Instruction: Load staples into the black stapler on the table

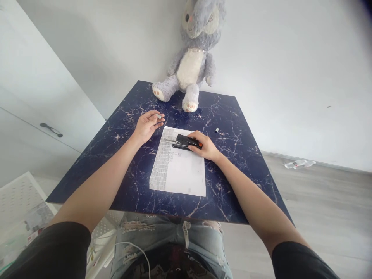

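Stapler [186, 139], head view: black, with orange at its right end; it lies across the upper part of the paper, upper arm lifted from the base and a thin metal rail jutting out to the left.
Right hand [205, 147]: closed around the stapler's right end, thumb along the near side and fingers over the top.
Left hand [147, 126]: raised beyond the paper's upper left corner, fingertips pinching a small pale piece [158, 116], perhaps a strip of staples, though it is too small to be sure.
Paper [186, 176]: one white sheet, densely printed along its left side, flat beneath the stapler.
Second piece [217, 130]: small and pale, on the tabletop beyond the right hand, apart from the paper.
Table [132, 193]: dark blue with white marbled veins.
Plush toy [191, 69]: grey and cream, seated at the far edge against the wall [276, 58].
Floor [319, 201]: grey boards on the right, with a clear plastic item [300, 164] near the wall.
Cabinet [26, 89]: white, dark handle [51, 130], on the left.
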Motion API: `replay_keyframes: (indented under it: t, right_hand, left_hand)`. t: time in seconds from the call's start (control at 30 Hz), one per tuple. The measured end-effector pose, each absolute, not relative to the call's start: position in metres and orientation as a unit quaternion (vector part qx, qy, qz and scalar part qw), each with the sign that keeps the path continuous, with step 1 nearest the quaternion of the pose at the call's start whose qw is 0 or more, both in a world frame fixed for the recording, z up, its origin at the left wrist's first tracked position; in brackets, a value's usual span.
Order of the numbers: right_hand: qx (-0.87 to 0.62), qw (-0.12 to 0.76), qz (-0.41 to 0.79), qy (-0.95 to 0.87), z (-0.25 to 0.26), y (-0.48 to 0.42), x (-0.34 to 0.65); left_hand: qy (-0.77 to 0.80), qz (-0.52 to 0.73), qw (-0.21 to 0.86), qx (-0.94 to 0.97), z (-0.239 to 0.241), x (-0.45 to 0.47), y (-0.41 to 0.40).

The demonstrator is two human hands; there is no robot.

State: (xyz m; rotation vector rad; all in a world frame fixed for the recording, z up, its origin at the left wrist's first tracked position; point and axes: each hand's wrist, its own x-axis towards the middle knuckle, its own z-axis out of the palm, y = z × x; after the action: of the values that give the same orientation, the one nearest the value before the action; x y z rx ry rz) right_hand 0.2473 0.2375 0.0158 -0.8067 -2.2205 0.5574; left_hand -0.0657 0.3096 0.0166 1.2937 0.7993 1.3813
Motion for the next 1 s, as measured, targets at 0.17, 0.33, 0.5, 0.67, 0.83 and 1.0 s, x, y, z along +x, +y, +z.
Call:
replay_keyframes:
  t: [0.17,0.33,0.5,0.67,0.83,1.0]
  right_hand:
    - [-0.334,0.331,0.212,-0.857,0.010,0.240,0.249]
    - [-0.341,0.329,0.210,-0.856,0.009,0.240,0.250]
    - [-0.344,0.325,0.208,-0.856,0.008,0.241,0.251]
    - [-0.341,0.321,0.209,-0.858,0.007,0.242,0.252]
    - [-0.343,0.319,0.214,-0.857,0.007,0.242,0.252]
    - [-0.337,0.321,0.214,-0.859,0.006,0.243,0.253]
  left_hand:
    - [0.297,0.556,0.507,0.587,0.019,-0.058,0.297]
    - [0.317,0.519,0.476,0.635,0.024,-0.054,0.287]
    - [0.313,0.493,0.431,0.688,0.024,-0.053,0.286]
    - [0.299,0.418,0.422,0.747,0.023,-0.051,0.287]
    - [0.290,0.371,0.377,0.797,0.023,-0.050,0.288]
    - [0.271,0.325,0.337,0.841,0.022,-0.050,0.290]
